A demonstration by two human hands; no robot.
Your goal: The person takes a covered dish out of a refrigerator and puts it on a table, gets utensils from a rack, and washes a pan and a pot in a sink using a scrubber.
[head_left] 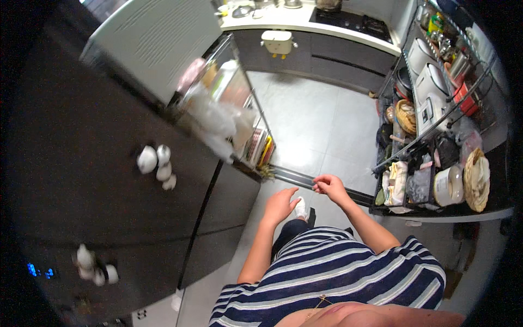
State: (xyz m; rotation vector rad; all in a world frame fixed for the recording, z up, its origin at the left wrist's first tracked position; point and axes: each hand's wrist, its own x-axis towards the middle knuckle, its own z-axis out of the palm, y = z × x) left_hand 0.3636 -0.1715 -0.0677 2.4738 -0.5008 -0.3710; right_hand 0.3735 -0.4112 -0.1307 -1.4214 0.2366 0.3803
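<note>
My left hand (280, 205) hangs in the air in front of my body, its fingers loosely stretched and holding nothing. To its right, my right hand (330, 188) is raised over the dark floor track (294, 175) of the doorway. Its fingers are slightly bent and apart, with nothing visible in them. The two hands do not touch each other. Nearest to my left hand are the dark fridge-like cabinet (218, 215) and the lower end of a narrow wire shelf (256, 111).
A large wire rack (392, 158) on the right carries white appliances (430, 82), baskets and bags. Plastic bags (212, 117) bulge from the left shelf. Ahead lies grey tiled floor (305, 114); beyond it stand dark cabinets with a white counter (272, 20) and black stove (348, 24).
</note>
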